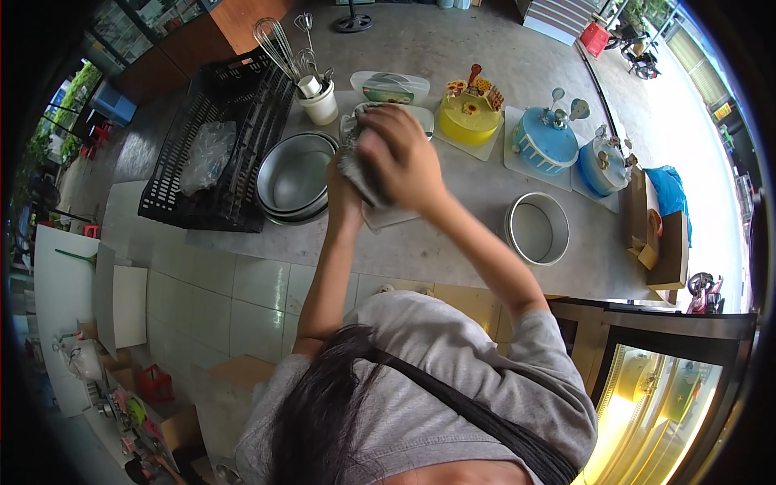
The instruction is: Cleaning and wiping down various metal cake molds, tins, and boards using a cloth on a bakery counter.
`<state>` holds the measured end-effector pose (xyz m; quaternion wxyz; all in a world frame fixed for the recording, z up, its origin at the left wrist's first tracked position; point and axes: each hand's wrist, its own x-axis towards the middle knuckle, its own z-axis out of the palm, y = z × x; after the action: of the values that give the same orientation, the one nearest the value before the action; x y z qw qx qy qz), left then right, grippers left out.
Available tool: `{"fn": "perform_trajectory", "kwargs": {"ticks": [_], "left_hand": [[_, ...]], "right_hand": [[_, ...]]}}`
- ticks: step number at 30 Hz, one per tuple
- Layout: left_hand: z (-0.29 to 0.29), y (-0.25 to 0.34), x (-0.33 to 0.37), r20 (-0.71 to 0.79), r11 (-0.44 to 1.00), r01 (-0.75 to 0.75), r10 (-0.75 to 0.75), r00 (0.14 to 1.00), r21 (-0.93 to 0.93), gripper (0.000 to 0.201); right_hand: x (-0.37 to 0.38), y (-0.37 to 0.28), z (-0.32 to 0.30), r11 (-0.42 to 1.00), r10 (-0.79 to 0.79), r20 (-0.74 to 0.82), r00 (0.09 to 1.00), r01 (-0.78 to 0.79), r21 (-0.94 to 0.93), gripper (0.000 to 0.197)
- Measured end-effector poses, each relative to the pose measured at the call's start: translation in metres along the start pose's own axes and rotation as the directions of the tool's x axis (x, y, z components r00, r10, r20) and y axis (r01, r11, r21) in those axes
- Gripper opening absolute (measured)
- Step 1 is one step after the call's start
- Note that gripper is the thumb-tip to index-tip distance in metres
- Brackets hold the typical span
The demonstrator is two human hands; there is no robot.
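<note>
Over the far middle of the grey table (453, 242), my two hands meet around a bunched grey cloth (353, 166). My right hand (404, 158) is closed on the cloth from above, its fingers bent and smeared by motion. My left hand (345, 198) is below and to the left, pressed against the cloth. Its fingers are mostly hidden, and I cannot make out what it grips inside the cloth. A pale flat item (388, 218) shows under my right wrist. Just left of my left hand sit stacked round metal pans (295, 174).
Beyond the pans is a black crate (222, 89) with a plastic bag. A white tub (321, 107) holds whisks. Clear plastic lids (390, 87) lie behind my hands. A yellow cake (469, 120) and blue cakes (546, 139) stand right. A round tin (537, 229) stands nearer.
</note>
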<state>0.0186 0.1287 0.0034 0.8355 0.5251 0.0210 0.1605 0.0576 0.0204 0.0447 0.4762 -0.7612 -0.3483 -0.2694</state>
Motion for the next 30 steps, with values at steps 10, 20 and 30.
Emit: {"fn": "perform_trajectory", "kwargs": {"ticks": [10,20,30], "left_hand": [[0.023,0.043,-0.029,0.278,0.880,-0.081,-0.060,0.959,0.468,0.037],[0.030,0.013,-0.019,0.058,0.956,0.262,-0.256,0.965,-0.131,0.041],[0.013,-0.011,-0.026,0.360,0.511,-0.557,0.437,0.824,0.655,0.036]], "right_hand": [[0.030,0.129,-0.064,0.620,0.468,0.713,0.522,-0.769,0.156,0.036],[-0.018,0.089,-0.118,0.133,0.736,0.353,0.578,-0.634,0.762,0.038],[-0.053,0.041,-0.111,-0.153,0.830,0.284,0.481,-0.294,0.943,0.037]]}}
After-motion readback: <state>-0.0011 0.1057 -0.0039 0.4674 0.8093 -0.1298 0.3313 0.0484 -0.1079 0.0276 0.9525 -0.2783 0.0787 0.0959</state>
